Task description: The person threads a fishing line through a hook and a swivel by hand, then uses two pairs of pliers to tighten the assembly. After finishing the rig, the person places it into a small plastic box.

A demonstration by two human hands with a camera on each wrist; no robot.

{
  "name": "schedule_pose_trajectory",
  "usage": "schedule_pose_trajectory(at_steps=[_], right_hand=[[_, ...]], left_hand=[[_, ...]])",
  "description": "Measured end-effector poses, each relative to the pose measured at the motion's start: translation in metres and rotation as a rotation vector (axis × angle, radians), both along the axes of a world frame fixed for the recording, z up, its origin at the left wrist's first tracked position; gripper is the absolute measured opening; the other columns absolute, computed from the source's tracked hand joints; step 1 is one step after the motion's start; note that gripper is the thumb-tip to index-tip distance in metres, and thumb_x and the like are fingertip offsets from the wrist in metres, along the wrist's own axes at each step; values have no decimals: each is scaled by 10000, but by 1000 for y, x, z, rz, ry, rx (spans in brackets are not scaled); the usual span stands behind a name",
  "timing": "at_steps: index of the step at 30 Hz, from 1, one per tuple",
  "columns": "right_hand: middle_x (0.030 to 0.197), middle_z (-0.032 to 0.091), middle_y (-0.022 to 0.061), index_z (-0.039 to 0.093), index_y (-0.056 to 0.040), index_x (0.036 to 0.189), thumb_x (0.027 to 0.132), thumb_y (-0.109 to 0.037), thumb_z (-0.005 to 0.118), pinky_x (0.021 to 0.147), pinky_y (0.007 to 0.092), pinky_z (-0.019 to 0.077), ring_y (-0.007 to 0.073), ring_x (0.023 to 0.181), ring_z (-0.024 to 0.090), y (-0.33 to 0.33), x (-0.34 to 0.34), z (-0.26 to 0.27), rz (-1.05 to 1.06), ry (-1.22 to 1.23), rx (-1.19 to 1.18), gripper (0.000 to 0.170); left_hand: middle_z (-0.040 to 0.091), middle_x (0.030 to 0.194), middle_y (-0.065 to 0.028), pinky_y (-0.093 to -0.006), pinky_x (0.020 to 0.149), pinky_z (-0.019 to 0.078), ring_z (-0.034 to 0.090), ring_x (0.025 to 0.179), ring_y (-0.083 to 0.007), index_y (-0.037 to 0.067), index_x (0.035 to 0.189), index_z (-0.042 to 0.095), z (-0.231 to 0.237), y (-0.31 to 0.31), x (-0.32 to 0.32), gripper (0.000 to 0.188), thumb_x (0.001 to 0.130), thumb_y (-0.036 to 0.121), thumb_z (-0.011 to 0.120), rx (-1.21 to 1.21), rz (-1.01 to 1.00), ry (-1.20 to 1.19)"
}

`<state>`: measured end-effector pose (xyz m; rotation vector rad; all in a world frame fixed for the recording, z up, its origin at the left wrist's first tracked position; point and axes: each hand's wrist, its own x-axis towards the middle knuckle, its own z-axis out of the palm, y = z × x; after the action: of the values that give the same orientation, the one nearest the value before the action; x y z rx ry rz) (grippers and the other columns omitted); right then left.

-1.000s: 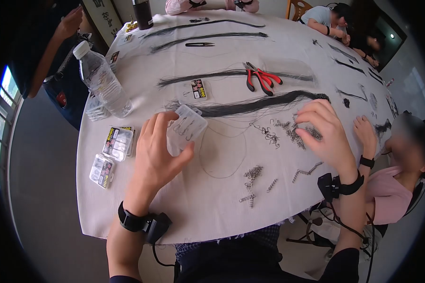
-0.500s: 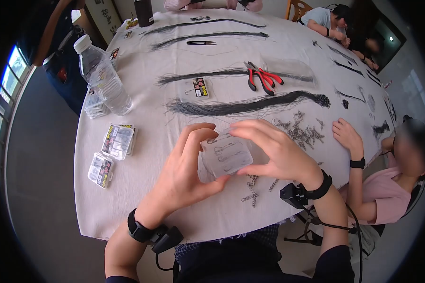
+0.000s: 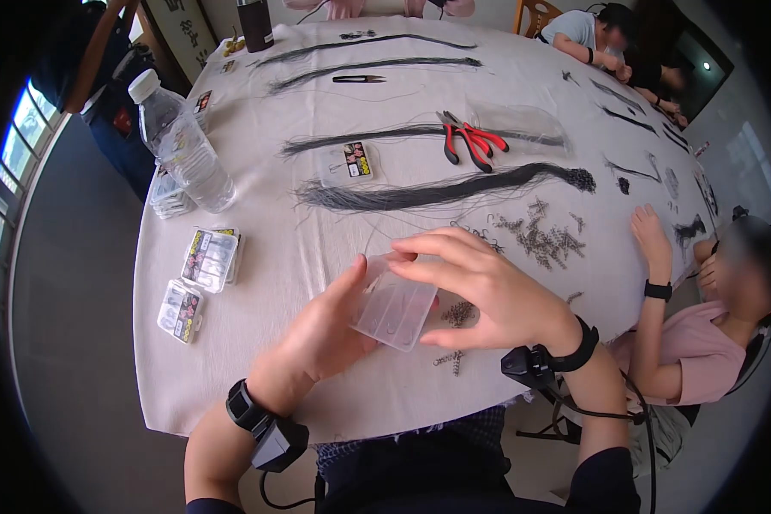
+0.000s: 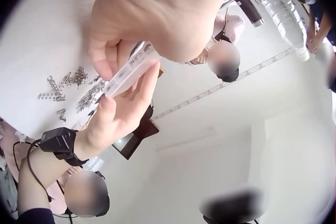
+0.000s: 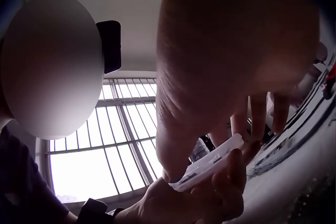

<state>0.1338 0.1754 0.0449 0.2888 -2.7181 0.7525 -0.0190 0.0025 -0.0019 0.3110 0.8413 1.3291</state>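
Note:
A clear plastic hook box (image 3: pixel 394 313) with long compartments is held low over the near part of the table, tilted in the head view. Thin hooks show faintly through it. My left hand (image 3: pixel 325 334) grips it from the left and beneath, thumb along its upper left edge. Across its right side reaches my right hand (image 3: pixel 493 291), fingertips at the far edge and thumb by the near right corner. In the left wrist view the box (image 4: pixel 131 69) appears edge-on between both hands. The right wrist view shows left fingers (image 5: pixel 231 182) curled under it.
Small metal spring-like pieces (image 3: pixel 544 236) lie in piles to the right and near side. Beyond are dark strand bundles (image 3: pixel 454 190), red-handled pliers (image 3: pixel 471 141) and thread snips (image 3: pixel 360 79). Hook boxes (image 3: pixel 210 257) and a water bottle (image 3: pixel 184 146) stand left. Another person's hand (image 3: pixel 651 240) rests at right.
My right hand has come left from the metal pile to the box. The box, carried rightward in my left hand, has since turned and dropped a little toward me.

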Motion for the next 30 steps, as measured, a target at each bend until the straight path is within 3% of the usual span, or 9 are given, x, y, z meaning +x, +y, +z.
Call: schedule_pose_trajectory(at_steps=[2,4,6,8,12,17,24,27,30], right_hand=[[1382,553,144,589,-18,1328,705,-261,853,1048,451,435,334,1271,517,-14,-1,5,-52,18,52,719],[1383,547,157,591,2,1322,701,-236,851,1039,465,442,340,1275,518,-29,-3,8,-104,35,98,714],[1347,554,168,595,57,1273,734,-269,809,1041,435,421,321,1274,506,-39,-8,9,-195,69,365,666],[1301,579,193,603,70,1260,729,-220,796,1030,429,438,317,1247,530,-43,-16,-2,-204,133,360,635],[1273,605,223,594,82,1279,729,-138,768,1029,424,478,338,1211,578,-39,-20,-4,-191,167,273,617],[1340,586,233,581,80,1301,744,-40,681,1052,432,482,359,1255,573,-13,-20,-3,-58,139,169,578],[1305,616,245,588,87,1275,785,-120,724,1058,437,478,388,1226,599,-23,-15,4,-111,130,22,549],[1339,608,244,590,72,1308,770,-73,745,1060,444,486,388,1245,598,-27,-16,8,-160,116,9,578],[1347,609,236,612,70,1280,763,-75,751,1049,442,495,384,1239,604,-21,-19,13,-86,123,-37,555]], left_hand=[[518,1442,-133,-489,1057,470,534,1322,-285,125,1517,369,-2,-1,4,578,1088,506,304,16,147,-137],[491,1474,-111,-496,1075,449,506,1349,-277,154,1534,354,-4,-3,3,559,1091,490,294,132,144,-241],[463,1505,-89,-504,1092,427,478,1375,-268,184,1552,338,-4,-3,3,545,1094,474,285,251,143,-342],[418,1542,-70,-498,1114,406,448,1397,-253,229,1585,288,0,-2,5,545,1092,462,278,275,231,-417],[397,1568,-35,-493,1136,378,394,1439,-239,243,1601,265,-2,-3,5,547,1088,431,291,331,231,-318],[342,1580,-89,-529,1126,384,432,1398,-322,214,1615,161,-1,-1,0,666,1042,321,484,374,255,-268],[323,1580,-99,-535,1122,385,445,1380,-342,159,1612,147,2,-1,4,713,1029,299,532,387,222,-122],[389,1544,-94,-537,1116,401,453,1369,-349,161,1589,225,1,-1,6,661,1033,337,535,380,270,-43],[457,1497,-88,-526,1110,424,492,1343,-349,150,1537,335,-6,0,5,571,1054,412,491,335,347,-154]])
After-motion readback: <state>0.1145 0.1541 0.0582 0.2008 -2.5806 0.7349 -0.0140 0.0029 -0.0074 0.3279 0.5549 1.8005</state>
